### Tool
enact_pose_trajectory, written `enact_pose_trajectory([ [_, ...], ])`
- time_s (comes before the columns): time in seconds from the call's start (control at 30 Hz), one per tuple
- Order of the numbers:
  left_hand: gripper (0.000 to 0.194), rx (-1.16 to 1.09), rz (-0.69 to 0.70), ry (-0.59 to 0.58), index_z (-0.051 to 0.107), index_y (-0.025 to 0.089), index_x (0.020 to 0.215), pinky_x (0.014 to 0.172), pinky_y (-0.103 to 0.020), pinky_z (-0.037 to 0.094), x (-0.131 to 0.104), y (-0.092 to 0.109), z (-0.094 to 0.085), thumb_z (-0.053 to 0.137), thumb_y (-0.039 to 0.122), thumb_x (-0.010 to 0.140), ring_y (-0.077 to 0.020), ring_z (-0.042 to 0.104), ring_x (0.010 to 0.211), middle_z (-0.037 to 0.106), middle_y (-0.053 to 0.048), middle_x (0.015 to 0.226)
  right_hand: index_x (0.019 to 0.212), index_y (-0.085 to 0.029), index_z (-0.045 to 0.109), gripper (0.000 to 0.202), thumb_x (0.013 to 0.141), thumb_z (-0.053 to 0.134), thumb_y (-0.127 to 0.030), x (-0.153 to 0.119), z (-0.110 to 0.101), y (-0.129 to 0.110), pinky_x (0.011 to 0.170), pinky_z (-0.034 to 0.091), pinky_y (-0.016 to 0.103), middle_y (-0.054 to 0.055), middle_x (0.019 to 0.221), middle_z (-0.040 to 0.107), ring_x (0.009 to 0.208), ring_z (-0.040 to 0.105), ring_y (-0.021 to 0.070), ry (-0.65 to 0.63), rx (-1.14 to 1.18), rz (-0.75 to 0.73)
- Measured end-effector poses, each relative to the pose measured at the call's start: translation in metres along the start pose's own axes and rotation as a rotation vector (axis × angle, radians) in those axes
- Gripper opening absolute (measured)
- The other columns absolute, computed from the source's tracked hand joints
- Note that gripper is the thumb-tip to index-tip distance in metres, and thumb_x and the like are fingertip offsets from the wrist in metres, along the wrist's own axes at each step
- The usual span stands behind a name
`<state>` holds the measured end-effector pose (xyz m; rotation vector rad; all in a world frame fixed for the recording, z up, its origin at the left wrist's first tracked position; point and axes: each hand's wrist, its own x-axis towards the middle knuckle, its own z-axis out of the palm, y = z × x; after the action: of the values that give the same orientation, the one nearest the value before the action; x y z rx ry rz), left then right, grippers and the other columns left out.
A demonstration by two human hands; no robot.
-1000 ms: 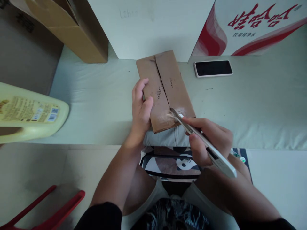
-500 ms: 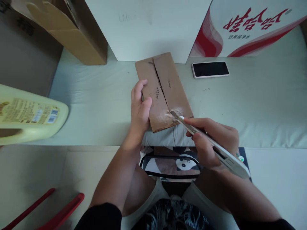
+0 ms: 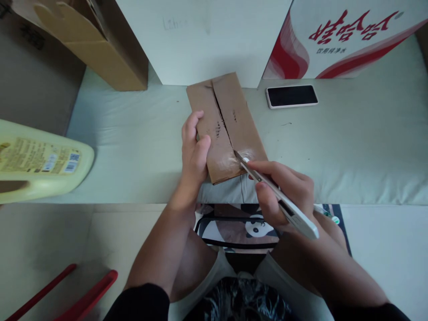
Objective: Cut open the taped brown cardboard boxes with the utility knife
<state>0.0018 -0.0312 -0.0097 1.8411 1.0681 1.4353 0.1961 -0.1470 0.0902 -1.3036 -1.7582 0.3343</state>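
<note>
A flat brown cardboard box (image 3: 230, 120) lies tilted on the pale green cloth surface, with a dark slit down its middle and shiny tape at its near end. My left hand (image 3: 195, 154) is closed on the box's left edge, thumb on top. In my right hand (image 3: 284, 191) is a white utility knife (image 3: 290, 209), its handle pointing toward the lower right. The knife's blade tip touches the box at the near end of the slit, by the tape.
Behind the box stands a white carton (image 3: 207, 44), with a red-and-white carton (image 3: 334, 49) to its right. A phone (image 3: 292, 96) lies at the right. On the left are an open brown carton (image 3: 100, 58) and a yellow-green jug (image 3: 43, 160). Red bars (image 3: 87, 298) show lower left.
My right hand and the knife have moved left and slightly up, with the handle now steeper. The blade tip has shifted a little up the slit. My left hand keeps its hold.
</note>
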Motion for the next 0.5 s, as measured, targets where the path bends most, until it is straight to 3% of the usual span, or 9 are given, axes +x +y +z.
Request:
enact_pose_trajectory([
  [0.2,0.059,0.001,0.012,-0.013,0.044,0.036,0.151,0.129,-0.049,0.036,0.0007,-0.0007,-0.0009,0.043,0.069,0.102,-0.0311,0.042,0.154,0.049,-0.006,0.159,0.1,-0.017,0.074,0.024,0.089,0.054,-0.023,0.0041,-0.0093,-0.0027,0.048,0.053,0.021,0.003,0.073,0.077,0.05,0.066,0.0109,-0.035,0.026,0.038],
  [0.5,0.059,-0.007,0.009,-0.014,0.043,0.037,0.152,0.128,-0.048,0.037,0.0,-0.0026,0.0002,0.044,0.068,0.102,-0.0306,0.044,0.153,0.049,-0.006,0.159,0.102,-0.019,0.076,0.024,0.09,0.056,-0.023,-0.0001,-0.0067,0.0027,0.05,0.054,0.024,0.004,0.078,0.079,0.056,0.07,0.0134,0.011,0.088,0.003],
])
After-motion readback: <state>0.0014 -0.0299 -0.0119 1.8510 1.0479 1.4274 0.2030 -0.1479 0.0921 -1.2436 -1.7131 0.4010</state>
